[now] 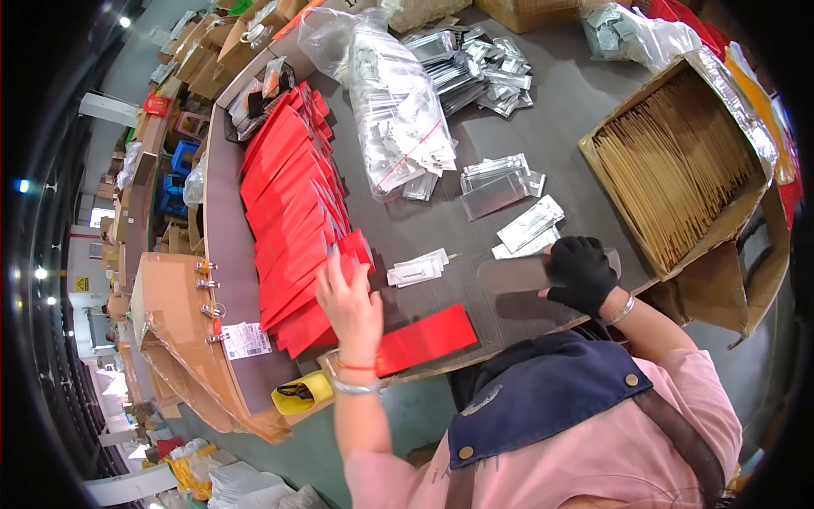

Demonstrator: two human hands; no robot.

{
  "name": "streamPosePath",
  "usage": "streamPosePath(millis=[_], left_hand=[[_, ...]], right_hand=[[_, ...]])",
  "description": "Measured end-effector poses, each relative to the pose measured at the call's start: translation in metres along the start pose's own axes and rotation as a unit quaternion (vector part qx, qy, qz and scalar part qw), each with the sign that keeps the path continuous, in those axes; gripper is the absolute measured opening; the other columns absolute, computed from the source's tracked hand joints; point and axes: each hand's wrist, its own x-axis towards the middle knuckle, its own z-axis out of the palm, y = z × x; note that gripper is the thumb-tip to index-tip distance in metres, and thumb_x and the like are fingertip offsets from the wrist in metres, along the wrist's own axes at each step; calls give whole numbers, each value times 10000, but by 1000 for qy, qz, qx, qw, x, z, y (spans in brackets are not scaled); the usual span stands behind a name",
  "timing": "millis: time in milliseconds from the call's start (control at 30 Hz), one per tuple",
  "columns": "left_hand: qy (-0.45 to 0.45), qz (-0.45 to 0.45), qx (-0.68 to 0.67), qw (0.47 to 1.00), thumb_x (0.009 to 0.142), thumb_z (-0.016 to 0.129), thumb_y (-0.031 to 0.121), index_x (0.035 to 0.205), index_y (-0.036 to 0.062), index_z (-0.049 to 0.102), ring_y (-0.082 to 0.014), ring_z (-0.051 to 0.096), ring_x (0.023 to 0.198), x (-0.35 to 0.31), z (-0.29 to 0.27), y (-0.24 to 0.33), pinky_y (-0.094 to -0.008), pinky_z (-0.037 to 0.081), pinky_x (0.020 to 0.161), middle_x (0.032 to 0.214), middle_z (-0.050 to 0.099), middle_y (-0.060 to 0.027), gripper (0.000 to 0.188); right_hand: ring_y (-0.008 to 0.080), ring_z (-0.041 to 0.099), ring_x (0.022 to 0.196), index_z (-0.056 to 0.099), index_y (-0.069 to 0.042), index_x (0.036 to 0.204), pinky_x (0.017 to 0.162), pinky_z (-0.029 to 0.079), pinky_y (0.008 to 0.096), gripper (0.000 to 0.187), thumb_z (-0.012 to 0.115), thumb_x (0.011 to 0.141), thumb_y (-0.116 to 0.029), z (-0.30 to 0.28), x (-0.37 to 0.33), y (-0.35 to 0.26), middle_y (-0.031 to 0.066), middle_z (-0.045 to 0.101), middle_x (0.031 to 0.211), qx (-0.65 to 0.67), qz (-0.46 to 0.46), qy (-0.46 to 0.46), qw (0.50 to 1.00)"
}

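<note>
My left hand (pixel 349 305) is bare, with a red string and a metal bangle at its wrist. Its fingers are stretched out and apart at the near side of a long overlapping row of red packets (pixel 284 212). My right hand (pixel 581 270), in a black glove with bare fingertips, grips a clear rounded sheet (pixel 513 275) just over the table. One red packet (pixel 428 339) lies flat at the table's front edge. Between the hands rest small white sachets (pixel 415 270). More white sachets (pixel 527 227) lie beyond the clear sheet, near a short stack of clear flat packs (pixel 496 185).
A clear bag of white sachets (pixel 398 110) stands at the back, beside a heap of silvery packs (pixel 487 72). At right, a cardboard box (pixel 678 161) holds upright brown cards. A yellow container (pixel 303 393) sits at the front left corner, by a cardboard flap (pixel 182 339).
</note>
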Motion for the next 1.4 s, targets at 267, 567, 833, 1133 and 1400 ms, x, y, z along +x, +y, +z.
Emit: streamPosePath(millis=[267,567,833,1133,1400], left_hand=[[-116,-226,-235,938,645,831,473,1370,12,442,-394,289,1357,-109,86,77,-641,132,1110,1425,383,-202,944],[-144,-218,-265,928,677,819,456,1385,3,420,-406,267,1378,-109,85,72,-636,109,1120,1450,372,-207,930],[22,-84,-239,967,783,742,161,1183,17,616,-395,483,1178,-52,110,23,-432,417,995,1256,541,-215,444],[-4,-3,-241,970,828,683,127,895,81,673,-295,592,869,3,135,59,-405,446,755,869,639,-70,82],[56,69,-287,954,811,693,128,1037,102,622,-319,530,1008,67,154,131,-427,416,876,1034,592,-99,239]], right_hand=[[315,564,1006,597,-74,1105,944,380,449,634,805,631,-441,1,0,-24,120,594,1048,-33,-55,-57,996],[307,548,1055,595,-74,1118,965,364,469,640,744,680,-515,47,16,-49,127,588,1090,-8,-128,-144,981],[323,544,1043,618,-84,1135,919,393,440,591,817,658,-371,35,21,-24,131,600,1109,75,-61,46,994],[327,582,1085,616,-1,1136,942,449,400,390,727,826,-209,-51,-52,167,169,627,1108,-32,310,293,904],[353,568,1118,612,13,1152,966,447,397,342,599,893,-209,-43,-64,217,193,615,1168,-98,378,176,904]])
